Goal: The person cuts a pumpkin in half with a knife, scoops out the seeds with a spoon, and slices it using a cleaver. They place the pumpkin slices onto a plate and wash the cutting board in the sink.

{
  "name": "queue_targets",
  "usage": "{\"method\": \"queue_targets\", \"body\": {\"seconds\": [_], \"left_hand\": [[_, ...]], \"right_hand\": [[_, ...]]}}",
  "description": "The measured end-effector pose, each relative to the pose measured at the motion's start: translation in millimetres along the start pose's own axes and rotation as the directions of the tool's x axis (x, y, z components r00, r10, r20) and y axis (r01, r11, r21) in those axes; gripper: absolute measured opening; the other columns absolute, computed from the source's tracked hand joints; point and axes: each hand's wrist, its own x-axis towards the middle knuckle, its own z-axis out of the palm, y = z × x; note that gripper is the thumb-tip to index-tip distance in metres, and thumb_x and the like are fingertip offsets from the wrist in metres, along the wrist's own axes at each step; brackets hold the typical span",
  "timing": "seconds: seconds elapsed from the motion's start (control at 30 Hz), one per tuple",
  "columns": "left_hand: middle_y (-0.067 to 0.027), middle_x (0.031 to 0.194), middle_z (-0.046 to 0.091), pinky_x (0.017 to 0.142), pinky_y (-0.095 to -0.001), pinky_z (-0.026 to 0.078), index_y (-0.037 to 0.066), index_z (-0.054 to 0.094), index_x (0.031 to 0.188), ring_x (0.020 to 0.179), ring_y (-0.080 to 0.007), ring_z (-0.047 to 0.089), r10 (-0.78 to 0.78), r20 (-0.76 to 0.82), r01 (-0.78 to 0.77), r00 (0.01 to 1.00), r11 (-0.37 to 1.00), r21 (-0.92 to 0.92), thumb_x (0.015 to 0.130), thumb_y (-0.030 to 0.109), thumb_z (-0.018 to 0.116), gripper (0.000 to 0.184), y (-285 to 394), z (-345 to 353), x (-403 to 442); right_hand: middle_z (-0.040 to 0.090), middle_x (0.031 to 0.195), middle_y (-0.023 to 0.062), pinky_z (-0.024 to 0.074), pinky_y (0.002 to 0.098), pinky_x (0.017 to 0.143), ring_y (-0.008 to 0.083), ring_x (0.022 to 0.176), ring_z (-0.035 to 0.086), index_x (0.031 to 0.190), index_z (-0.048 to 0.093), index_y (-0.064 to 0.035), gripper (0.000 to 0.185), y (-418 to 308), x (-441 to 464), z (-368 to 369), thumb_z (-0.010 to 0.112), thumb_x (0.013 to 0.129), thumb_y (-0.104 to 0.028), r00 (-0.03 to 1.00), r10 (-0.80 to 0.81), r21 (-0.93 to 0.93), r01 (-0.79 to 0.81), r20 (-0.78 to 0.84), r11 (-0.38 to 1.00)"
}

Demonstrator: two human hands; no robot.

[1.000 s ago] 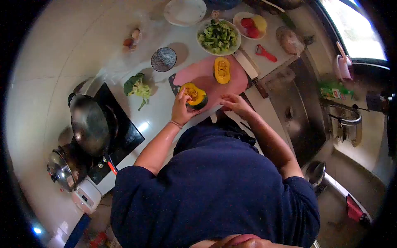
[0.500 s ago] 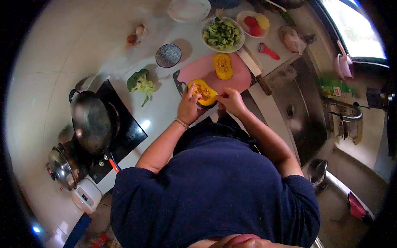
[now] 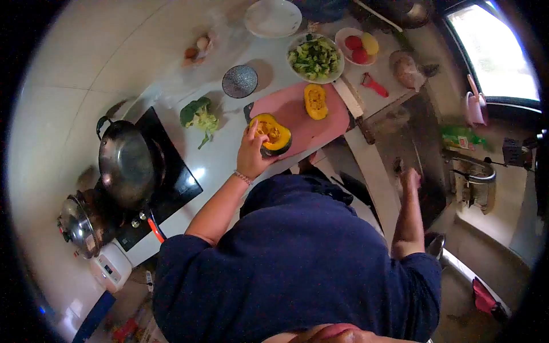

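I have the left hand [image 3: 253,151] clasped on a squash half [image 3: 279,137], fingers over the cut rim and hollow, the green rind underneath. The yellow face is turned up toward my camera, with seeds and pulp showing inside. This half sits over the near left corner of the pink board [image 3: 297,130]; I cannot tell whether its rind touches the surface.

My right hand [image 3: 410,178] is well to the right of that grip, over the sink [image 3: 426,134]. Its fingers look curled, but from here I cannot tell whether they are clenched on anything.

Beyond the grip and to its right, the second half [image 3: 315,102] lies cut face up near the board's far edge. Farther right, the knife [image 3: 349,97] lies along the board's right side, handle toward me, and past it is the red peeler [image 3: 374,84].

Left of the grip I see the broccoli [image 3: 199,117] on the counter, then the wok [image 3: 127,163] on the hob. Straight out beyond the grip, slightly left, is the patterned bowl [image 3: 240,82]; farther out and to the right, I make out chopped greens [image 3: 314,57] in a white bowl.
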Motion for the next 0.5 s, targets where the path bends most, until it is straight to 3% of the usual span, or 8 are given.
{"method": "queue_targets", "body": {"seconds": [0.03, 0.1, 0.17, 0.2, 0.23, 0.3, 0.37, 0.5], "left_hand": [[-0.0230, 0.136, 0.030, 0.095, -0.0467, 0.037, 0.011, 0.047, 0.096, 0.115, -0.0452, 0.039, -0.002, -0.003, 0.002, 1.000, 1.000, -0.001, 0.055, 0.028, 0.082, 0.056, -0.5, 3.3, 4.0], [-0.0230, 0.136, 0.031, 0.095, -0.0467, 0.037, 0.010, 0.047, 0.096, 0.116, -0.0452, 0.038, -0.001, -0.021, 0.001, 1.000, 1.000, -0.026, 0.055, 0.028, 0.082, 0.056, 4.3, 8.3, 7.5], [-0.0233, 0.136, 0.030, 0.095, -0.0465, 0.037, 0.010, 0.047, 0.097, 0.116, -0.0451, 0.038, 0.016, -0.004, -0.016, 1.000, 0.999, -0.043, 0.056, 0.028, 0.082, 0.057, 11.9, 10.9, 10.4], [-0.0237, 0.136, 0.030, 0.095, -0.0463, 0.037, 0.010, 0.047, 0.097, 0.117, -0.0450, 0.038, 0.032, 0.011, -0.031, 0.999, 0.998, -0.048, 0.056, 0.028, 0.082, 0.057, 17.5, 12.7, 14.3], [-0.0240, 0.136, 0.030, 0.095, -0.0462, 0.037, 0.010, 0.047, 0.097, 0.117, -0.0449, 0.038, 0.046, 0.028, -0.045, 0.999, 0.998, -0.055, 0.056, 0.027, 0.081, 0.057, 23.3, 14.4, 17.8], [-0.0250, 0.136, 0.030, 0.095, -0.0457, 0.037, 0.010, 0.047, 0.098, 0.117, -0.0447, 0.038, 0.111, 0.033, -0.107, 0.993, 0.990, -0.091, 0.057, 0.027, 0.081, 0.057, 31.9, 16.7, 24.7], [-0.0274, 0.136, 0.029, 0.095, -0.0446, 0.037, 0.009, 0.047, 0.098, 0.118, -0.0444, 0.039, 0.130, 0.052, -0.121, 0.990, 0.982, -0.144, 0.057, 0.028, 0.081, 0.057, 42.4, 21.0, 32.0], [-0.0326, 0.135, 0.027, 0.096, -0.0425, 0.036, 0.007, 0.047, 0.099, 0.120, -0.0442, 0.038, 0.163, 0.107, -0.141, 0.981, 0.972, -0.189, 0.059, 0.031, 0.080, 0.057, 68.2, 24.7, 41.0]], "right_hand": [[0.060, 0.107, 0.0150, 0.0477, 0.0399, 0.080, 0.0327, 0.099, 0.057, 0.108, 0.059, -0.0093, 0.047, 25.3, 66.8, 51.2, 0.070, 0.071, -0.036, 0.982, -0.173, 0.087, 0.166, 0.074, 0.982], [0.059, 0.110, 0.0152, 0.0487, 0.0404, 0.078, 0.0357, 0.100, 0.055, 0.113, 0.056, -0.0117, 0.049, -9.5, 9.9, 31.6, 0.072, 0.071, -0.030, 0.968, -0.241, 0.460, 0.247, -0.074, 0.853], [0.057, 0.112, 0.0149, 0.0487, 0.0377, 0.077, 0.0310, 0.102, 0.055, 0.118, 0.051, -0.0100, 0.052, -40.3, 3.8, 61.3, 0.073, 0.072, -0.020, 0.532, -0.512, 0.033, 0.714, -0.674, 0.699], [0.054, 0.116, 0.0151, 0.0460, 0.0353, 0.082, 0.0279, 0.104, 0.053, 0.121, 0.047, -0.0082, 0.057, -69.0, -34.4, 31.4, 0.073, 0.071, -0.014, 0.711, -0.485, 0.397, 0.694, -0.509, 0.600], [0.051, 0.120, 0.0153, 0.0434, 0.0329, 0.088, 0.0247, 0.107, 0.052, 0.125, 0.043, -0.0063, 0.063, -96.6, -72.6, -1.1, 0.073, 0.070, -0.008, 0.815, -0.501, 0.710, 0.535, -0.291, 0.458], [0.045, 0.127, 0.0161, 0.0423, 0.0332, 0.089, 0.0221, 0.109, 0.050, 0.126, 0.042, -0.0074, 0.060, -125.8, -78.8, -6.9, 0.072, 0.074, -0.011, 0.680, -0.733, 0.965, 0.195, -0.005, 0.174], [0.038, 0.132, 0.0160, 0.0423, 0.0338, 0.090, 0.0231, 0.113, 0.047, 0.132, 0.036, -0.0111, 0.063, -150.2, -114.2, -27.4, 0.069, 0.079, -0.019, 0.429, -0.902, 0.988, 0.155, -0.043, 0.027], [0.037, 0.134, 0.0121, 0.0431, 0.0425, 0.090, 0.0247, 0.119, 0.041, 0.137, 0.025, -0.0144, 0.067, -168.3, -167.1, -27.4, 0.062, 0.083, -0.027, 0.268, -0.963, 0.919, -0.386, 0.031, -0.078]]}}
